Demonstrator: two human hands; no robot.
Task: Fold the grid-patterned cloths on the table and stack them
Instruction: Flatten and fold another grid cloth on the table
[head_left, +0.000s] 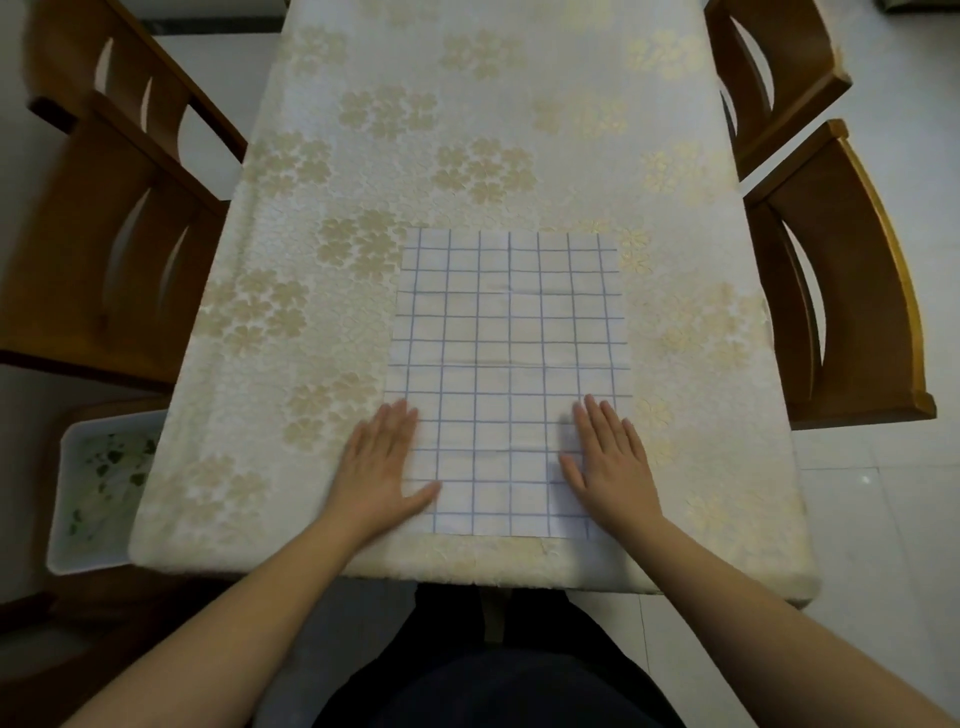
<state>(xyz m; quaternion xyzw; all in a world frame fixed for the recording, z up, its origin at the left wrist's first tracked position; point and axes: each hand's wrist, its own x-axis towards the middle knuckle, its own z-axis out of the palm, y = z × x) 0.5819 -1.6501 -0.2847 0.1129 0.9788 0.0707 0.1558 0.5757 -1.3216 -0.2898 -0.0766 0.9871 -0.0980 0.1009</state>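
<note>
A white cloth with a blue grid pattern (506, 332) lies flat on the table (395, 135), near its front edge, slightly right of centre. My left hand (382, 467) rests palm down on the cloth's near left edge, fingers together and flat. My right hand (608, 457) lies palm down on the cloth's near right part, fingers spread a little. Neither hand grips anything. Only this one grid cloth is in view.
The table wears a cream tablecloth with gold flower prints. Wooden chairs (119, 218) stand on the left, and two more chairs (852, 291) on the right. A white tray (98, 488) with green leaf marks sits low at the left, beside the table's corner.
</note>
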